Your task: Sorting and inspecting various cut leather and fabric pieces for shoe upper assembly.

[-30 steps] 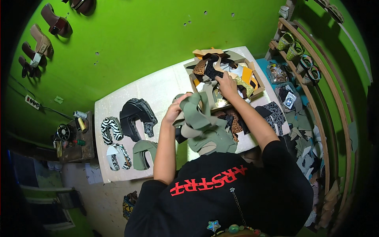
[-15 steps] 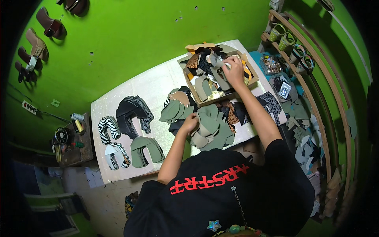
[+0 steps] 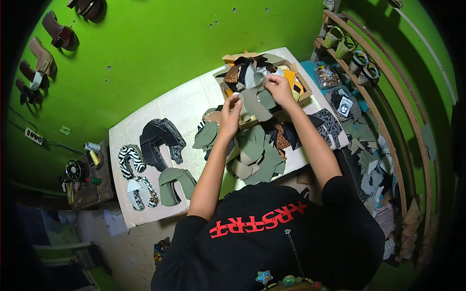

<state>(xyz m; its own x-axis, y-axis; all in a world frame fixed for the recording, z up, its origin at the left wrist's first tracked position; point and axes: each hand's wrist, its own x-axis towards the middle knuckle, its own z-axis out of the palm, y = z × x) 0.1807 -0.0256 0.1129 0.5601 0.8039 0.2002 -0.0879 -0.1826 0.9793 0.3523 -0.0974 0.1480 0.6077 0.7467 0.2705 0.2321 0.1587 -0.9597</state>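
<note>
Curved gray-green piece over the box

In my head view, my right hand pinches the piece above the box's near side. My left hand is at its edge; I can't tell if it grips. Green pieces lie before the box.

A white table bears green pieces and a box.

Brown shoes are mounted on the bright green wall at the upper left, with a white power strip lower down near the left edge. A small side table at the left bears thread spools and a black wheel. Small strapped sandals sit on a wooden rack at the upper right, beside a clear bag of shiny bits.
</note>
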